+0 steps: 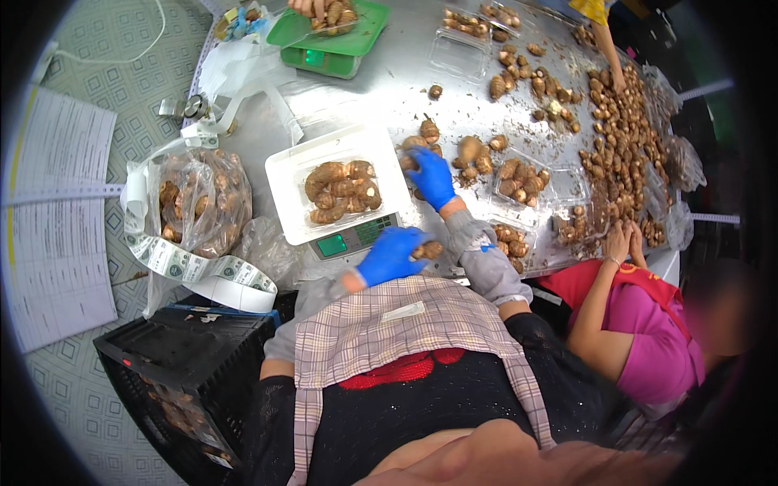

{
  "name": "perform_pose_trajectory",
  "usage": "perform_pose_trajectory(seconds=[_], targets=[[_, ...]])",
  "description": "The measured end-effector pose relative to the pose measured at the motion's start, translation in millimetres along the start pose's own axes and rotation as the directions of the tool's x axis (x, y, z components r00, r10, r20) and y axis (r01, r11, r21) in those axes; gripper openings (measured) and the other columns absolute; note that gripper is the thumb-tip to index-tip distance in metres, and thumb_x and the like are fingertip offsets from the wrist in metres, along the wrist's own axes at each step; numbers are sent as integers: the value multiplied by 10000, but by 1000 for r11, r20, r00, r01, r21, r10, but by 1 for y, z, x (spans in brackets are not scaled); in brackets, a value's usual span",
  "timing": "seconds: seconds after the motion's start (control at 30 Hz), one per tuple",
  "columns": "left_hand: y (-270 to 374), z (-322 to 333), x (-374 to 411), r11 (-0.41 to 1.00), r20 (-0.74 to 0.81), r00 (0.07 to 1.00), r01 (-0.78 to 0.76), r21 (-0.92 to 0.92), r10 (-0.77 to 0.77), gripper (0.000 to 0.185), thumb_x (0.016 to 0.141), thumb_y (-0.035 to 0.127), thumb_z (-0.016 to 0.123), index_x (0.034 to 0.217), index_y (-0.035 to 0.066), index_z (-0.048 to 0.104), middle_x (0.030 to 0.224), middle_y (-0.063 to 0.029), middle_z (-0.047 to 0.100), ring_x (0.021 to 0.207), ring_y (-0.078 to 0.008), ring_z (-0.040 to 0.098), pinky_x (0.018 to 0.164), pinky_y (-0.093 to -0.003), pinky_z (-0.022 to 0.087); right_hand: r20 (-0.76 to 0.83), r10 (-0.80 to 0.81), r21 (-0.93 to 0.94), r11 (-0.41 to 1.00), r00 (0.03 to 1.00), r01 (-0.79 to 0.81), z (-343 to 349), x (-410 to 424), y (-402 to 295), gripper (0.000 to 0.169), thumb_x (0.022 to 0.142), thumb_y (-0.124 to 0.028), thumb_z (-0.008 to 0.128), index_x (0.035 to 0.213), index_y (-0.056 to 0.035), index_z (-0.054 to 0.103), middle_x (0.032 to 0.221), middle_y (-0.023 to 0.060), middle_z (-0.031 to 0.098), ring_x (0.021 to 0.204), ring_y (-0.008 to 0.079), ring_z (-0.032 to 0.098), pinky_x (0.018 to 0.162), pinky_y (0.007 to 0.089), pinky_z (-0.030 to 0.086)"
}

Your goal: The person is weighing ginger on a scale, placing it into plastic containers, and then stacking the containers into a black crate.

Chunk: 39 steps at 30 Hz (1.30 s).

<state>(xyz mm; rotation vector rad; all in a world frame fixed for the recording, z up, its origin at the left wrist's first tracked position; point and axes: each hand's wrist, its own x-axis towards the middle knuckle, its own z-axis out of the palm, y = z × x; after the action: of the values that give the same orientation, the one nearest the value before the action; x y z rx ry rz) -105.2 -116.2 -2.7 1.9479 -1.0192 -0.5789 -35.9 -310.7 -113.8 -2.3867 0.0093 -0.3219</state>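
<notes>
My left hand, in a blue glove, holds a brown taro corm just in front of the digital scale. On that scale sits a white tray with a clear pack of taro corms in it. My right hand, also gloved in blue, reaches over a small group of loose corms right of the tray. Its fingers touch a corm there, but whether they grip it is unclear. One blurred corm shows to the right of this hand, above several others.
Filled clear clamshell boxes stand to the right, before a large corm heap. A co-worker's hand is at a green scale. Other people's hands are near the heap. Left are a bag of corms and a label roll.
</notes>
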Motion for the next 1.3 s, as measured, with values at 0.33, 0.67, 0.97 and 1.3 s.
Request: perform_pose_trajectory(seconds=[0.33,0.67,0.97,1.3], targets=[[-70,109,40,945,82,997,-24,327,-3,225,826,273,616,951,90,654,834,-123,650,758,-335,644,688,-441,477,-12,357,92,931,934,-354,-38,31,37,433,833,-291,697,1175,-32,643,959,168,695,818,265,670,756,370,526],[-60,75,13,983,47,988,151,-108,-146,413,845,143,597,1249,56,582,1186,-182,625,1049,-359,616,919,-398,493,97,464,64,880,881,-471,-11,68,83,535,814,-367,642,1252,-64,595,1049,214,678,980,329,661,851,377,516],[-41,21,-33,867,258,904,409,-284,-342,386,918,189,552,1291,98,583,1160,-125,668,1015,-222,659,878,-326,516,-15,479,119,872,878,-474,-60,13,106,503,854,-277,644,1300,-60,564,1104,189,656,917,268,657,775,368,523],[-52,2,-68,812,176,892,451,-370,-416,411,927,225,562,1301,56,573,1219,-149,641,1071,-234,635,917,-316,490,92,69,-94,994,993,-60,0,-27,-16,366,779,-216,663,1114,-69,647,984,176,654,868,357,636,763,444,497]])
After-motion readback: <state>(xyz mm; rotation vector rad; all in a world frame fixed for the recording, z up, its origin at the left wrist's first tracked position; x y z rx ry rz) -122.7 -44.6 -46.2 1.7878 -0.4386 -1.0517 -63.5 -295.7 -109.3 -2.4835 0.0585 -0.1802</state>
